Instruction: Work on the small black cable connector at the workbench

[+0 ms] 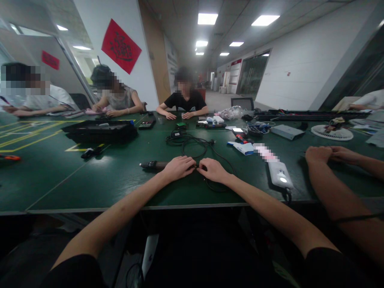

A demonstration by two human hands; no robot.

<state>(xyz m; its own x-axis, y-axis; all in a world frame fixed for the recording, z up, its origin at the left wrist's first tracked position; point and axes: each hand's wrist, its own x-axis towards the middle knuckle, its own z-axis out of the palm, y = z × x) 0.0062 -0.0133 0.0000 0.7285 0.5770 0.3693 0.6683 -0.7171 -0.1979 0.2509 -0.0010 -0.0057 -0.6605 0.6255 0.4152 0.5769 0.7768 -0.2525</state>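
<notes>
My left hand (179, 167) lies on the green table (99, 180), fingers curled over the handle of a dark soldering tool (151, 164) that sticks out to its left. My right hand (212, 169) rests just beside it, fingers closed near the tool's end and a black cable (195, 141) that loops away toward the table's middle. What the right fingers pinch is hidden. The two hands almost touch.
A white power bank (280, 175) lies to the right, near another person's forearms (327, 176). A black tray (100, 130), a blue-white tool (244, 148) and a small fan (331, 132) sit farther back. Three people sit across the table.
</notes>
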